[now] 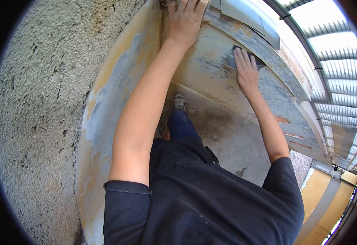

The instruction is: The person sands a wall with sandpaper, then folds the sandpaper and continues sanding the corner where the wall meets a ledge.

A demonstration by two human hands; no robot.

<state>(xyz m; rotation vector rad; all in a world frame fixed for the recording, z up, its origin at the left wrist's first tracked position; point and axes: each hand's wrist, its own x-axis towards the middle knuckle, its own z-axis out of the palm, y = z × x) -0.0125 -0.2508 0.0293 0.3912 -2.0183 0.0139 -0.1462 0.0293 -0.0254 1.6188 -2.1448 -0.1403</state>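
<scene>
My right hand (247, 71) lies flat on a dark, thin sheet (232, 62), pressing it to the patchy grey and tan wall panel (211, 61). Its fingers are stretched out and point upward. What the sheet is made of cannot be made out. Higher up and to the left, my left hand (185, 19) rests with fingers spread near the ledge (243, 38) at the corner of the panel. Nothing shows in it. A pale sheet (252, 18) lies on top of the ledge.
Rough textured wall (44, 102) fills the left side, beside a smoother patched strip (105, 134). Below are the concrete floor (231, 143) and my shoe (180, 102). Corrugated translucent roofing (343, 69) and wooden boards (319, 196) are at the right.
</scene>
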